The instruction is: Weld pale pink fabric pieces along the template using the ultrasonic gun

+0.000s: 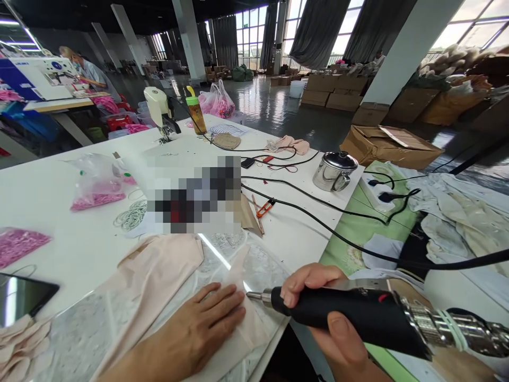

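Observation:
My left hand [199, 323] lies flat, fingers stretched out and close together, on a pale pink-beige fabric piece [250, 323]. Beneath the fabric is a clear, shiny sheet [91, 323] on the table. My right hand [338, 318] is wrapped round a black handheld tool [350, 313] with a slim metal tip. That tip points left, at the fabric just past my left fingertips; whether it touches the cloth I cannot tell. Another length of beige fabric [159, 281] runs beside my left hand. Cut beige pieces [24, 345] are at the lower left.
Black cables [294, 207] cross the white table [99, 244]. On it are orange thread snips [265, 208], a lidded metal mug [334, 171], a bag of pink pieces [97, 183] and a dark-edged tablet [24, 297]. A power strip [376, 191] lies at right. A person [89, 71] sits far left.

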Action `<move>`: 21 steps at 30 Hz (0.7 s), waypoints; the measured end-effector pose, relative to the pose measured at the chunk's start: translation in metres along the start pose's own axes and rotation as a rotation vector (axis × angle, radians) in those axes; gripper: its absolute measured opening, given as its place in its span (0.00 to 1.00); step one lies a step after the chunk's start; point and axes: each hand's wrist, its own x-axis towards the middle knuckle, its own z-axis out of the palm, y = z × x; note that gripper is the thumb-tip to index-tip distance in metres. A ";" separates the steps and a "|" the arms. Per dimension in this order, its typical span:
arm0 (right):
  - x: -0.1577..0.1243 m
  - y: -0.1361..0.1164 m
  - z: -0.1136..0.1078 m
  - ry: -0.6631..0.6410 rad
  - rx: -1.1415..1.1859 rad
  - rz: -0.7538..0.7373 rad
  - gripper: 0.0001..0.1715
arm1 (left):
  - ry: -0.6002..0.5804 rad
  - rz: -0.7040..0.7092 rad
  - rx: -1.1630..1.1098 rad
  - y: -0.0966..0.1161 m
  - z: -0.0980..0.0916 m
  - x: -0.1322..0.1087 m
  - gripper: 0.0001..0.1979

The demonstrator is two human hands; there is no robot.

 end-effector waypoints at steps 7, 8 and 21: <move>-0.004 0.006 -0.005 -0.090 -0.005 0.031 0.13 | 0.006 0.008 -0.027 0.000 0.001 0.000 0.22; -0.004 0.007 -0.006 -0.091 -0.008 0.032 0.13 | 0.013 0.006 -0.036 0.000 0.001 0.000 0.22; 0.001 0.013 -0.005 -0.140 -0.056 -0.004 0.10 | 0.029 0.001 -0.009 0.000 0.000 0.001 0.20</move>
